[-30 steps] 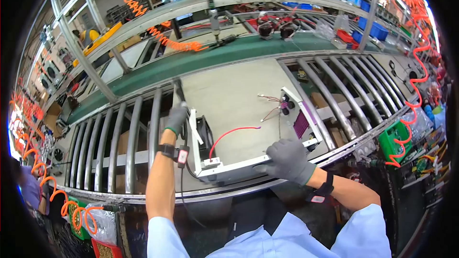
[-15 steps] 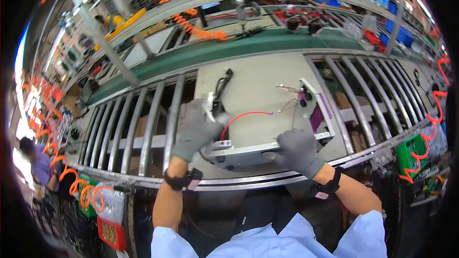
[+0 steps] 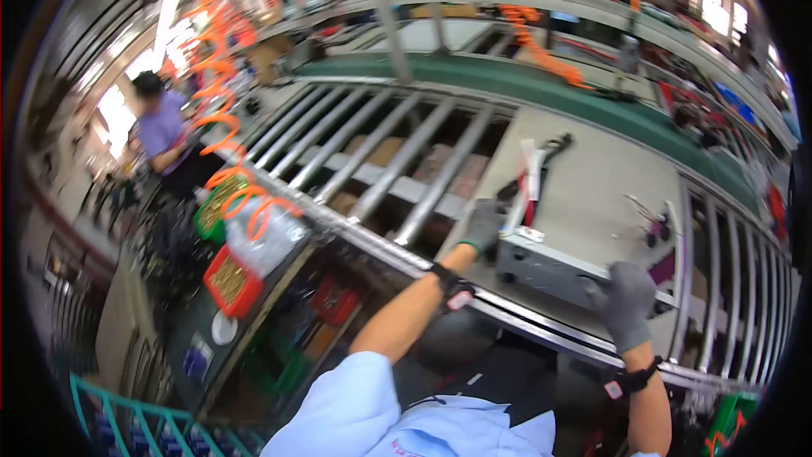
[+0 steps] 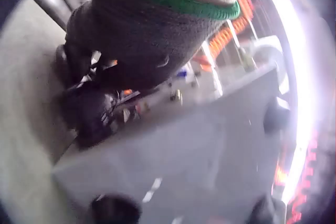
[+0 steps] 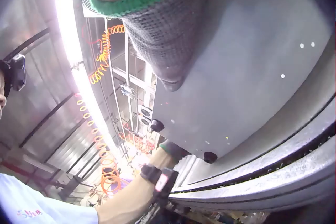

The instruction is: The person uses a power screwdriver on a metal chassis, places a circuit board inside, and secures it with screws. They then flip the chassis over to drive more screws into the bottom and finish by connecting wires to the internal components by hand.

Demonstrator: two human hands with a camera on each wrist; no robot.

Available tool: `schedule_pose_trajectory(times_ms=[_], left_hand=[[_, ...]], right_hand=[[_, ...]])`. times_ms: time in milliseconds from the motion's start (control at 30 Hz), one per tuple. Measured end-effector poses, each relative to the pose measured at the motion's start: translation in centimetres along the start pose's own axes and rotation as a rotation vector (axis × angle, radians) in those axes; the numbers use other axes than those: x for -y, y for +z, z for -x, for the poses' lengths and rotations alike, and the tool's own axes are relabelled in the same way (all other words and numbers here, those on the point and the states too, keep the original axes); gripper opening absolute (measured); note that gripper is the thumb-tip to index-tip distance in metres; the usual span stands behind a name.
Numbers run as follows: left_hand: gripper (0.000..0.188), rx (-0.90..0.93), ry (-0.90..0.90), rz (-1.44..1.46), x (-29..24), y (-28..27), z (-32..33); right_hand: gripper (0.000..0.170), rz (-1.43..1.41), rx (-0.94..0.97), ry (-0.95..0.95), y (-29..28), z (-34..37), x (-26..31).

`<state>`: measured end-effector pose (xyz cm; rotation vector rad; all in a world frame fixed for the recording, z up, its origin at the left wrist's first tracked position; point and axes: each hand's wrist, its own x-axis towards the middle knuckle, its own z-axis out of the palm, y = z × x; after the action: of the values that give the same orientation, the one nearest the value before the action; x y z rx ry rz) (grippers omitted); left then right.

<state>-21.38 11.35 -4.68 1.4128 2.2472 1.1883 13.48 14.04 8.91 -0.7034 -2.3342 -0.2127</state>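
Assembly looks partway along: the gray chassis (image 3: 550,273) lies on the pale board (image 3: 584,171), red wire (image 3: 530,213) at its left end, while loose wires (image 3: 653,225) at right seem unfinished. The right hand (image 3: 628,296) grips the near wall; the left hand's (image 3: 486,224) fingers, at the left corner, are too blurred to tell.

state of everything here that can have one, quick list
metal chassis, open-topped, footed panel facing the person
right hand, gripping the chassis's near edge
left hand, at its left end, grip unclear
black cable, lying on the pale board
red bin, open, holding small golden parts
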Motion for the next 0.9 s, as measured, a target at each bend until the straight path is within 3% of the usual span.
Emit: schedule_pose_trajectory(times_ms=[67,167,200,267,333,467,500,600,667,767,900], left_hand=[[0.028,-0.178,-0.154,0.131,-5.3,-3.3,2.4],[0.026,-0.373,-0.079,0.122,-5.8,-5.6,5.1],[0.027,-0.429,0.018,0.078,-5.5,-6.8,6.7],[0.026,-0.454,0.033,0.253,-6.3,-10.6,11.3],[0.024,-0.517,-0.024,0.154,-5.6,-15.0,15.7],[0.014,-0.635,-0.115,-0.386,0.9,-26.8,24.2],[0.015,-0.652,-0.299,-0.520,2.1,-30.0,26.1],[0.018,-0.564,-0.598,-0.824,7.3,-39.9,32.2],[0.023,-0.376,-0.774,-1.044,9.5,-44.7,34.6],[0.029,-0.059,-0.717,-0.962,15.3,-47.9,37.5],[0.023,-0.169,-0.704,-0.924,16.6,-48.2,37.7]], right_hand=[[0.052,0.018,0.010,0.006,0.6,-0.3,0.0],[0.052,0.043,0.027,0.026,0.5,-0.6,0.3],[0.051,0.040,0.013,0.012,0.5,-0.7,0.3],[0.049,0.033,-0.007,-0.003,0.6,-0.7,0.3],[0.046,0.022,-0.019,-0.011,0.5,-0.8,0.4],[0.044,-0.016,-0.045,-0.037,0.6,-1.3,1.0],[0.042,-0.015,-0.048,-0.038,0.7,-1.3,1.0],[0.042,0.001,-0.042,-0.043,1.0,-1.1,1.0],[0.042,-0.012,-0.046,-0.046,1.0,-1.3,1.3],[0.041,-0.028,-0.029,-0.039,1.1,-1.4,1.4],[0.041,-0.085,-0.005,-0.038,0.1,-1.1,1.4]])
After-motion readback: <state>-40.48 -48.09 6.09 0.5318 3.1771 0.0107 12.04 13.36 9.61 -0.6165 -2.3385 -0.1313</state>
